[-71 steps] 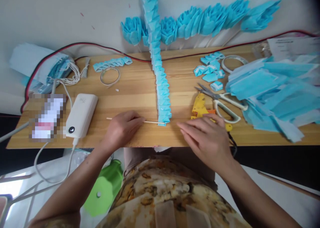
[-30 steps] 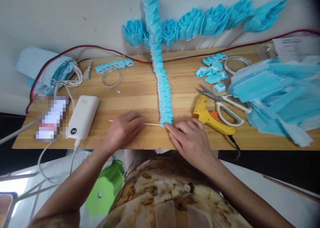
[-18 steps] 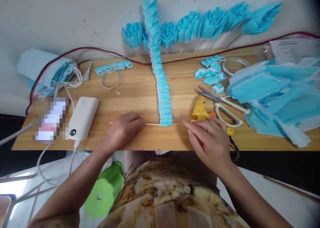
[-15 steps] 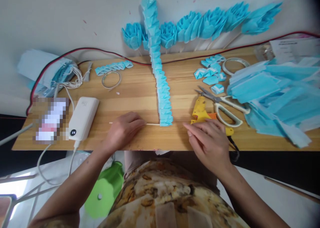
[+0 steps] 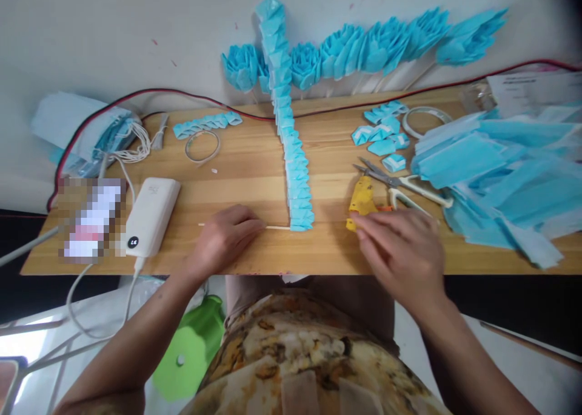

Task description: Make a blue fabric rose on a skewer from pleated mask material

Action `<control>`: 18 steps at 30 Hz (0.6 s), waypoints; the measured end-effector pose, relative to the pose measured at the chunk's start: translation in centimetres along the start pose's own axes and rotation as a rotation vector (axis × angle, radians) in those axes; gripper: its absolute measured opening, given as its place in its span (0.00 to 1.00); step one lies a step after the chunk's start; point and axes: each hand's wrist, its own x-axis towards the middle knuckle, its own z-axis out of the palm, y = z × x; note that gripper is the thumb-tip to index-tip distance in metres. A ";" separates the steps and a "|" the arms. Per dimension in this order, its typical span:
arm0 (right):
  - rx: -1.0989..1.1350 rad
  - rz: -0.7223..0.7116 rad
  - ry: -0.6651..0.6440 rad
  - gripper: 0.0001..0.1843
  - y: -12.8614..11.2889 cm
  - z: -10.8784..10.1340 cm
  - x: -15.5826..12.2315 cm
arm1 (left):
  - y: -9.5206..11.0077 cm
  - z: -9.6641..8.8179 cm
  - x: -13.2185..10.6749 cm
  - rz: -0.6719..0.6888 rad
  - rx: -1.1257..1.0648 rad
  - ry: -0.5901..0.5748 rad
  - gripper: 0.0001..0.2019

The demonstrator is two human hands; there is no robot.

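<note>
My left hand (image 5: pixel 230 238) rests on the table with its fingers closed over a thin pale stick (image 5: pixel 278 227). That stick's right end meets the lower end of a long pleated blue strip (image 5: pixel 291 154), which runs up the table and against the wall. Over the lower part of a yellow glue gun (image 5: pixel 362 195) is my right hand (image 5: pixel 402 254), its thumb and fingers drawn together. Whatever is between those fingertips, if anything, is too small to make out. Grey scissors with white handles (image 5: pixel 421 187) lie just beyond, one handle partly hidden by the right hand.
Blue folded flowers (image 5: pixel 345 50) lean along the wall. At right are blue sheets (image 5: pixel 509 172), small folded blue pieces (image 5: pixel 379 133) and a tape roll (image 5: pixel 427 122). A white power bank (image 5: pixel 153 212), a phone (image 5: pixel 95 218) and another ring (image 5: pixel 202 147) lie at left.
My right hand has moved right, away from the blue strip, and now covers more of the glue gun and a scissors handle. My left hand stays put on the stick.
</note>
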 end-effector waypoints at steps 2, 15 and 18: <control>-0.090 0.053 -0.023 0.15 1.9 -0.7 -0.4 | 0.1 0.0 0.1 0.004 0.003 0.011 0.09; -0.124 0.093 -0.191 0.31 3.7 -0.6 -0.7 | 0.4 0.1 0.4 0.030 0.020 0.040 0.08; -0.056 0.137 -0.117 0.31 4.5 -1.8 -0.3 | 0.4 0.1 0.5 0.023 0.009 0.027 0.08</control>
